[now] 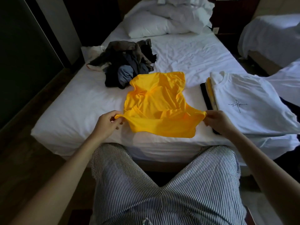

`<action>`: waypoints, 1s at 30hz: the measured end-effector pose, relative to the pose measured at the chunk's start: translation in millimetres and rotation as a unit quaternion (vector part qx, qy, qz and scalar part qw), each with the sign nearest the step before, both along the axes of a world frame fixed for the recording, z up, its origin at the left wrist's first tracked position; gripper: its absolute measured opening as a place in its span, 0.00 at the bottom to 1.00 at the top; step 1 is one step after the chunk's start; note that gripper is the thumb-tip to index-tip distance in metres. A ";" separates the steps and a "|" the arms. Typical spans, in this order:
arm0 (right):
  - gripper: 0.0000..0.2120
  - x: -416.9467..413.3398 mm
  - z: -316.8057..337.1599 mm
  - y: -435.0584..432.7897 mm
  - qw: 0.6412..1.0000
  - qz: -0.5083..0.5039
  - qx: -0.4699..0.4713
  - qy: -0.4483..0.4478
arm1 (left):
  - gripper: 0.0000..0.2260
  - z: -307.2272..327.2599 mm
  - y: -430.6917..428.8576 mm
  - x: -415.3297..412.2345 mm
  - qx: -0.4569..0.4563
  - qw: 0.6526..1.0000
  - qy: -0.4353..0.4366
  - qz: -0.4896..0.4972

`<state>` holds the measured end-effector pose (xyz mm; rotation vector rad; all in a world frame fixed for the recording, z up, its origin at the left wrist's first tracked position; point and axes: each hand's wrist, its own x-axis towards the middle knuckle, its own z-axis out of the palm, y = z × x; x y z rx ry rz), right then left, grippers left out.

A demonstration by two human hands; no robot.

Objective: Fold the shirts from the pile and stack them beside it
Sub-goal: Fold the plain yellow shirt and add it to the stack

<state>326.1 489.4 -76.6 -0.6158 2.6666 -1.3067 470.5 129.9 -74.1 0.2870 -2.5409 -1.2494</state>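
- The yellow shirt (157,103) lies rumpled on the near middle of the bed (194,54). Its near edge is lifted and pulled taut between the two hands.
- The left hand (108,121) holds the shirt's near left corner, its fingers curled and pinching a small bunch of cloth against the thumb.
- The right hand (217,120) holds the near right corner, its fingers likewise pinching the cloth; the fingertips are partly hidden behind the hand.
- Below the held edge, a flap of the shirt hangs over the front of the bed.
- The far end of the shirt rests flat on the sheet, creased, with its far left corner just beside the pile (128,62).
- The pile is a loose heap of dark clothes in black, grey, blue and brown, on the left side of the bed beyond the shirt.
- The stack (209,93) of folded shirts sits on the right side of the bed, close to the right hand. A white shirt (253,103) with a small dark scribbled print lies on top. Pale yellow layers and a black one show at the stack's left edge.
- White pillows (149,24) are heaped at the head of the bed.
- A second bed (272,33) with white sheets stands at the right.
- The person wears striped shorts (162,192) and sits at the foot of the bed.
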 end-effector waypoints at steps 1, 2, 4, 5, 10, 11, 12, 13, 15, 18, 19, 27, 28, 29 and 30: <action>0.10 -1.1 2.7 4.5 1.000 0.006 -0.012 0.019 | 0.11 6.4 -1.2 2.7 0.002 0.999 -0.024 -0.033; 0.09 -0.6 8.2 8.9 0.999 0.025 -0.040 0.018 | 0.12 12.9 -3.7 5.5 0.002 0.996 -0.053 -0.071; 0.14 2.3 23.5 16.6 0.991 0.084 -0.095 -0.042 | 0.08 26.7 -12.0 10.7 0.019 0.983 -0.110 -0.147; 0.20 0.7 29.9 22.6 0.983 0.111 -0.122 -0.084 | 0.05 35.0 -16.8 13.8 0.036 0.974 -0.134 -0.179; 0.21 -6.5 70.7 33.6 0.948 0.188 -0.195 -0.166 | 0.15 80.9 -38.0 15.3 0.054 0.951 -0.161 -0.257; 0.22 -8.9 74.7 33.7 0.948 0.185 -0.196 -0.172 | 0.18 87.3 -37.6 11.7 0.048 0.946 -0.177 -0.266; 0.24 -11.0 77.0 33.1 0.948 0.189 -0.184 -0.180 | 0.20 90.5 -38.1 6.9 0.042 0.937 -0.201 -0.284; 0.25 -12.2 78.5 32.1 0.947 0.199 -0.166 -0.190 | 0.20 95.1 -35.8 3.6 0.039 0.926 -0.223 -0.304; 0.24 -10.8 82.4 30.1 0.939 0.217 -0.161 -0.214 | 0.17 100.1 -35.8 -4.8 0.053 0.903 -0.255 -0.341; 0.27 -17.6 80.8 28.4 0.936 0.183 -0.197 -0.226 | 0.14 103.1 -38.8 -15.0 0.081 0.887 -0.274 -0.362; 0.28 -23.3 79.8 26.6 0.941 0.164 -0.200 -0.217 | 0.15 102.7 -39.6 -20.4 0.084 0.890 -0.274 -0.355; 0.20 -90.1 63.8 -20.7 0.953 0.021 -0.219 -0.209 | 0.27 63.8 -62.4 -101.3 0.183 0.952 -0.210 -0.126; 0.17 -103.6 57.1 -29.0 0.953 -0.009 -0.217 -0.209 | 0.18 58.9 -63.9 -114.5 0.202 0.953 -0.201 -0.104; 0.16 -118.5 48.7 -36.4 0.954 -0.036 -0.211 -0.208 | 0.10 52.8 -66.4 -127.9 0.216 0.953 -0.194 -0.081; 0.16 -131.0 42.1 -43.8 0.955 -0.056 -0.201 -0.209 | 0.06 46.7 -68.9 -140.4 0.233 0.951 -0.190 -0.063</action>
